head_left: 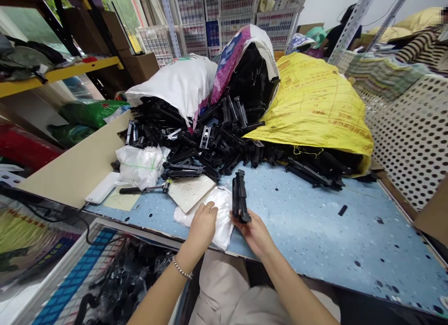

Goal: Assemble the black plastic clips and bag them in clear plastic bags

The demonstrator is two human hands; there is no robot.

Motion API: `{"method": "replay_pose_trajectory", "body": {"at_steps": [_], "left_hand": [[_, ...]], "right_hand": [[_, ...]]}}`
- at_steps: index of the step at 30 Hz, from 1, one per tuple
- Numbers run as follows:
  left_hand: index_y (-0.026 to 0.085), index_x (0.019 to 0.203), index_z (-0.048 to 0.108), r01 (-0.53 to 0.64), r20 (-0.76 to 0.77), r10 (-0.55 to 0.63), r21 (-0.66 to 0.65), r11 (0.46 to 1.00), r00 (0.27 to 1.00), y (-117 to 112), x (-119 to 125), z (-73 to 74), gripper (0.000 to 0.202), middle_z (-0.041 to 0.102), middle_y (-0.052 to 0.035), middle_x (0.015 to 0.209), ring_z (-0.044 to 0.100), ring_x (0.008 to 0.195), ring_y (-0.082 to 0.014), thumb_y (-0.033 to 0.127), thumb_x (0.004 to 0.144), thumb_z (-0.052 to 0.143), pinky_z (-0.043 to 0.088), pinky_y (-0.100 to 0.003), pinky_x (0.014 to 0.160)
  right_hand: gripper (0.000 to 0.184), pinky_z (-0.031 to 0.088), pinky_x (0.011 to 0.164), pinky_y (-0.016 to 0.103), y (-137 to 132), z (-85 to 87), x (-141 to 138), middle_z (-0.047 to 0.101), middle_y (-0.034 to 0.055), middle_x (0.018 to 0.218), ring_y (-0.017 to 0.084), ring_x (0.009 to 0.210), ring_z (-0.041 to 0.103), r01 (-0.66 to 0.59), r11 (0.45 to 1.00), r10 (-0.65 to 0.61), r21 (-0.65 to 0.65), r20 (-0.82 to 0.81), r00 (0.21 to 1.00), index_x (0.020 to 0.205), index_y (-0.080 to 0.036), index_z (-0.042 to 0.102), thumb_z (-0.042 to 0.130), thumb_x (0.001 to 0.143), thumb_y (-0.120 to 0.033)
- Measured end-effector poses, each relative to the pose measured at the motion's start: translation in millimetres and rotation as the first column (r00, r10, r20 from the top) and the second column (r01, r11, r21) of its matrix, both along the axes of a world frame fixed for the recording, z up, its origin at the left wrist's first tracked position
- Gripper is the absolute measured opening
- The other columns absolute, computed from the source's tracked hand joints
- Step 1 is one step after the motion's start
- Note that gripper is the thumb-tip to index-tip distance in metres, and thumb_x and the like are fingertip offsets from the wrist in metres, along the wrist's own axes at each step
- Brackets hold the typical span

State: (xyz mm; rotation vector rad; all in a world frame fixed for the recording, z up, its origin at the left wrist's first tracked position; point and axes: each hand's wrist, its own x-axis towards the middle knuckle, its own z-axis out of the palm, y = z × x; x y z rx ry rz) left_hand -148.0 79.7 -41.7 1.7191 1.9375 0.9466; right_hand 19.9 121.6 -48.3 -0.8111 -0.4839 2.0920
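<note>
My right hand (256,231) grips the near end of a long black plastic part (240,195), which stands tilted above the blue table (308,227). My left hand (203,224) rests on a clear plastic bag (220,213) at the table's front edge, fingers curled down into it. What those fingers hold is hidden. A big heap of similar black parts (217,138) spills from a white sack (178,85) and a yellow sack (315,101) behind.
A hammer (147,189), a white tile (191,190), a white phone-like slab (101,189) and a tied white bag (140,165) lie left of the hands. A perforated white crate (413,134) stands right. A bin of black parts (119,283) sits below left. Another person is at far right.
</note>
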Motion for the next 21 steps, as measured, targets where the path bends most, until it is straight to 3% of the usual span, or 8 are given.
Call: {"method": "replay_pose_trajectory", "body": {"at_steps": [3,6,8,10,15,17,19,21], "left_hand": [[0.013,0.119,0.059,0.04,-0.027,-0.039,0.012,0.999,0.999,4,-8,-0.5,0.055,0.057,-0.0148,0.13,0.051,0.122,-0.026,-0.004,0.07,0.041,0.037,-0.049,0.107],[0.012,0.128,0.053,0.063,-0.02,-0.063,-0.001,0.998,0.998,6,-13,0.1,0.06,0.051,-0.0159,0.136,0.046,0.128,-0.0253,-0.002,0.071,0.042,0.038,-0.046,0.109],[0.013,0.132,0.05,0.089,0.014,-0.089,0.002,0.996,0.996,1,-9,7.0,0.06,0.048,-0.015,0.139,0.044,0.131,-0.0239,0.0,0.074,0.041,0.036,-0.044,0.111],[0.016,0.135,0.047,0.142,0.062,-0.143,0.017,0.99,0.988,-11,2,19.9,0.061,0.046,-0.0129,0.142,0.042,0.133,-0.0219,0.0,0.076,0.039,0.034,-0.042,0.112],[0.025,0.142,0.039,0.428,0.138,-0.423,-0.006,0.904,0.896,-54,40,51.9,0.066,0.044,-0.0066,0.145,0.041,0.134,-0.018,0.0,0.081,0.037,0.037,-0.036,0.112],[0.025,0.145,0.034,0.467,0.131,-0.459,-0.033,0.884,0.878,-66,51,56.7,0.068,0.04,-0.0068,0.148,0.04,0.135,-0.0183,0.0,0.082,0.037,0.038,-0.035,0.111],[0.024,0.146,0.032,0.461,0.125,-0.452,-0.056,0.886,0.883,-75,54,61.6,0.066,0.04,-0.0093,0.147,0.042,0.133,-0.0198,0.004,0.084,0.041,0.042,-0.034,0.108],[0.025,0.143,0.037,0.45,0.121,-0.439,-0.077,0.89,0.89,-85,49,72.5,0.059,0.048,-0.0099,0.14,0.049,0.126,-0.0209,0.011,0.087,0.046,0.046,-0.033,0.104]], "right_hand": [[0.027,0.053,0.059,0.022,-20,-0.3,31,0.069,0.0059,0.078,0.014,0.068,0.064,-0.167,0.983,0.163,-0.07,-0.065,0.985,0.095,-0.012,0.069,0.077,0.074,-0.029],[0.036,0.051,0.056,0.019,-38,-6.9,52,0.066,0.0039,0.077,0.011,0.063,0.059,-0.426,0.887,0.366,-0.181,-0.29,0.884,0.105,-0.012,0.066,0.074,0.077,-0.032],[0.034,0.049,0.056,0.015,-44,-14.7,51,0.065,0.0026,0.077,0.009,0.064,0.057,-0.518,0.827,0.406,-0.221,-0.404,0.82,0.105,-0.011,0.065,0.072,0.079,-0.032],[0.031,0.048,0.056,0.012,-44,-21.7,41,0.064,0.002,0.075,0.007,0.063,0.056,-0.528,0.818,0.401,-0.227,-0.433,0.807,0.102,-0.011,0.065,0.07,0.08,-0.032],[0.018,0.046,0.054,0.017,-36,-20.5,21,0.063,0.0003,0.069,0.009,0.058,0.056,-0.353,0.934,0.345,-0.058,-0.11,0.932,0.081,-0.013,0.067,0.075,0.073,-0.027],[0.016,0.044,0.051,0.018,-38,-12.1,23,0.062,-0.0013,0.069,0.01,0.057,0.055,-0.289,0.955,0.28,0.067,0.117,0.953,0.086,-0.016,0.067,0.073,0.074,-0.023],[0.029,0.045,0.052,0.02,-47,0.2,28,0.064,-0.0006,0.077,0.013,0.064,0.058,-0.267,0.939,0.183,0.218,0.341,0.922,0.105,-0.02,0.065,0.07,0.077,-0.023],[0.044,0.048,0.063,0.024,-60,15.6,34,0.066,0.0015,0.091,0.016,0.078,0.061,-0.326,0.885,0.164,0.333,0.433,0.886,0.121,-0.024,0.058,0.068,0.079,-0.025]]}}
